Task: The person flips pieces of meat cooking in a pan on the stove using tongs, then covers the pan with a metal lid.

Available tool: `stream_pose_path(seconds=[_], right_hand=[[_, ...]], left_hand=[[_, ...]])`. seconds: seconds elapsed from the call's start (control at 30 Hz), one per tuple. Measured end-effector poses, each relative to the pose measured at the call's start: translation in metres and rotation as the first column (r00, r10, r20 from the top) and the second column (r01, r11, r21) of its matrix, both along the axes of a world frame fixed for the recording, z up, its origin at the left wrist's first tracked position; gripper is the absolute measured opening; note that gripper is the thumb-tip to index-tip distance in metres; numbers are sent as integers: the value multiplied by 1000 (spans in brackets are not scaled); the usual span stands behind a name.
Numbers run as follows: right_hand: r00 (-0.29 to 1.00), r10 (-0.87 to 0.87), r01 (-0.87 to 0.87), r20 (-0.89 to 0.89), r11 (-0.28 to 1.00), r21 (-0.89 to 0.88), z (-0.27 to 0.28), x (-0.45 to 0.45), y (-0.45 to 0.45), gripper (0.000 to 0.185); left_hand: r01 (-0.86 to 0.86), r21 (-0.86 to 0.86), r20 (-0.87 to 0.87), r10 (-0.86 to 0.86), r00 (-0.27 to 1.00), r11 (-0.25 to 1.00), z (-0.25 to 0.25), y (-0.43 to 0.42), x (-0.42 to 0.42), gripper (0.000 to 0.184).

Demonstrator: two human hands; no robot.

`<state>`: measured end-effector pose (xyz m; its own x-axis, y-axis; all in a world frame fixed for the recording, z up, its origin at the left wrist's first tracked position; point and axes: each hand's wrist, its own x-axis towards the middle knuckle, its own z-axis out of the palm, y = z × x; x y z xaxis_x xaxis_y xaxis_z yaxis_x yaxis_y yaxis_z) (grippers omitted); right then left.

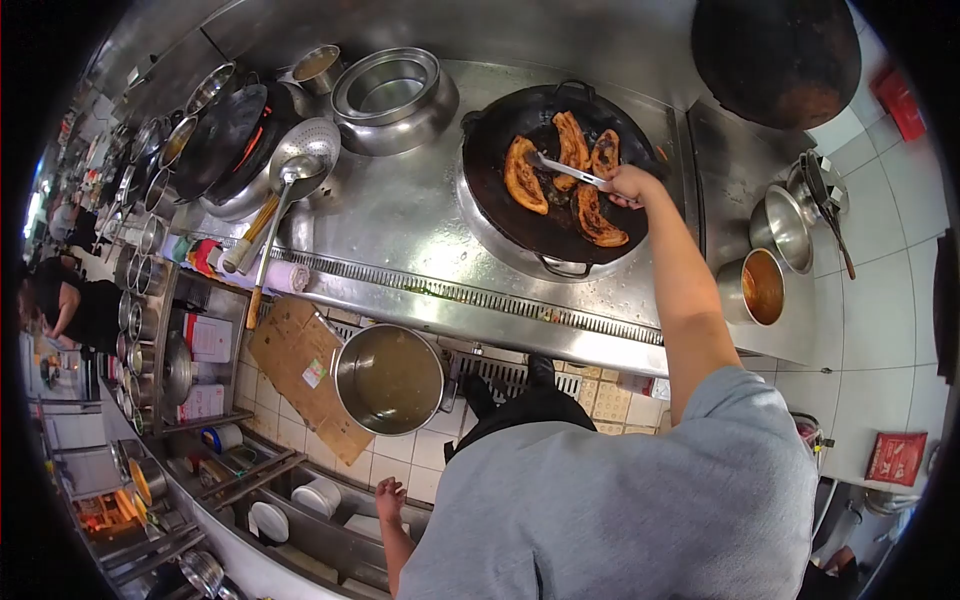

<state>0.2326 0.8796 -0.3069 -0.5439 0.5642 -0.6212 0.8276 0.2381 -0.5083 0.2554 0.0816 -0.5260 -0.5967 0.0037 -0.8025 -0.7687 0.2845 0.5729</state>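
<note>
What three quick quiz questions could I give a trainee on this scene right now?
1. Multiple choice: what does the right hand hold among the browned pieces?
a) a cloth
b) a metal utensil
c) a wooden spoon
2. True or false: the left hand is away from the wok.
3. Fill in: the perforated skimmer lies to the person's ____ of the wok.

Key: 1 b; 2 true; 3 left.

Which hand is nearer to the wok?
The right. The right hand is over the wok, holding tongs angled toward the meat strips. The left hand is well away, beside the body and back from the stove.
</note>
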Motion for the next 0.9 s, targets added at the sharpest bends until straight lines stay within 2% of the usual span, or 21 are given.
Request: stream_pose_path(seconds=[0.1,0.17,0.2,0.23,0.3,0.37,0.47,0.5,0.57,0.63,0.7,0.73,0.83,0.87,0.9], right_hand=[[994,-61,60,-88,998,-11,-12,4,-6,15],[967,-114,115,-229,993,-11,-20,10,2,16],[948,-160,165,-275,986,-7,-2,12,-8,19],[947,-167,171,-274,985,-9,-10,13,2,19],[962,-97,164,-255,953,254,-21,10,21,23],[969,-105,163,-225,951,261,-23,5,33,22],[997,-55,74,-62,925,372,-18,-5,27,21],[996,-59,78,-61,926,370,-24,-6,28,21],[981,-174,186,-86,967,172,-41,-6,33,24],[977,-192,205,-95,965,164,-32,-1,32,29],[996,-85,75,10,925,372,-17,-2,34,29],[997,-19,-22,71,849,528,-7,-1,28,32],[1000,-17,15,-2,791,611,-3,-12,-2,35],[994,-107,64,23,735,675,-40,-25,13,30],[982,-133,19,137,781,624,-46,-31,12,30]], left_hand=[[80,-48,8,-80,997,996,6,17,-16,17],[99,-65,15,-98,995,993,11,23,-24,17],[109,-82,25,-108,994,991,12,24,-27,16],[115,-84,26,-113,993,990,14,24,-30,16],[162,-93,23,-160,987,982,15,19,-36,16],[166,-90,36,-163,986,982,9,9,-41,16],[169,-99,58,-163,985,981,9,0,-42,16],[170,-108,63,-164,984,980,9,-3,-42,16],[173,-100,55,-168,984,980,13,-4,-42,16],[165,-85,43,-161,986,983,14,-1,-43,16],[151,-86,57,-146,988,985,15,2,-42,17],[144,-85,55,-139,989,986,15,4,-42,17],[173,-93,74,-166,983,981,11,4,-40,18],[210,-101,85,-202,976,973,10,5,-40,18],[247,-108,96,-237,967,963,7,4,-40,19]])
